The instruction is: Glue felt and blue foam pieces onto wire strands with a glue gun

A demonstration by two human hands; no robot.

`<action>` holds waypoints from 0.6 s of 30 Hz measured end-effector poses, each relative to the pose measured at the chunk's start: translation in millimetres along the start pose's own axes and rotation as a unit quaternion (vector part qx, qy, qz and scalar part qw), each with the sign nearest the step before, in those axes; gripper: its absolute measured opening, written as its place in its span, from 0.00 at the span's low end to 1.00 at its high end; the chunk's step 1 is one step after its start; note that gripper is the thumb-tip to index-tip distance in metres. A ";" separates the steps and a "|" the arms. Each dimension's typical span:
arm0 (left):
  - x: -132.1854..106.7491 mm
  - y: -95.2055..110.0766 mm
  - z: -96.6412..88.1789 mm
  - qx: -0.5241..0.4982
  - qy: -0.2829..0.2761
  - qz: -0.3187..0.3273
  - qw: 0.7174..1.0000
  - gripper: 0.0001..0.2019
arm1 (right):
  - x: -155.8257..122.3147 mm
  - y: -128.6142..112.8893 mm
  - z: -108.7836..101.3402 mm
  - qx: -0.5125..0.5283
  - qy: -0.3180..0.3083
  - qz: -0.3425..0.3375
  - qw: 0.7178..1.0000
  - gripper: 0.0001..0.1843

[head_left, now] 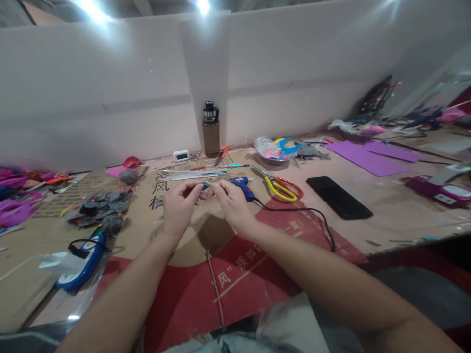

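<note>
The left grip is pinching a blue piece; whether the right grip is also holding it, I cannot tell.

Single view, head-worn camera, facing forward and down across the table to the wall behind it. Both forearms enter from below at close range; left hand and right hand near mid-frame, farther off. Ceiling lights along top edge.

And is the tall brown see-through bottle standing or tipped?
Upright: the bottle stands against the wall's foot, black lid on top.
</note>
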State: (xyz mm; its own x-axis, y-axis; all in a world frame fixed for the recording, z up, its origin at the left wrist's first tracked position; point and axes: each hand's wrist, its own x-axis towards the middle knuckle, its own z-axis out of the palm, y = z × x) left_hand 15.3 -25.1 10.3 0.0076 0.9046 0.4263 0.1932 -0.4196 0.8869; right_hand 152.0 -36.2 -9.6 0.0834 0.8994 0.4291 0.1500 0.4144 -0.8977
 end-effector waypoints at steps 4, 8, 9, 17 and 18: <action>1.4 -1.9 4.6 -0.076 -0.007 -0.059 0.995 0.10 | 0.2 4.5 2.0 -0.038 -0.011 -0.016 0.999 0.18; 2.7 -7.9 7.4 -0.146 -0.005 -0.098 0.984 0.11 | 0.4 6.8 2.1 -0.038 -0.019 -0.010 0.999 0.21; 2.6 -8.8 7.9 -0.149 -0.001 -0.100 0.984 0.11 | 0.3 6.8 2.2 -0.035 -0.024 -0.009 0.999 0.22; 2.6 -7.8 10.4 -0.185 0.039 -0.120 0.975 0.12 | 0.8 12.1 5.2 -0.070 -0.112 0.017 0.991 0.25; 2.9 -7.5 10.7 -0.201 0.042 -0.127 0.970 0.12 | 1.0 12.5 5.7 -0.074 -0.119 0.022 0.990 0.25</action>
State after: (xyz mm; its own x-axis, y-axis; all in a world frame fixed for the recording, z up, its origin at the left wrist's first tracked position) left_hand 24.4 -18.6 3.0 -0.0741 0.9803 0.1829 -0.2211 -0.1950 0.9556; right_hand 148.3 -29.4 -21.0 -0.1397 0.9304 0.3390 0.2957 0.3659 -0.8824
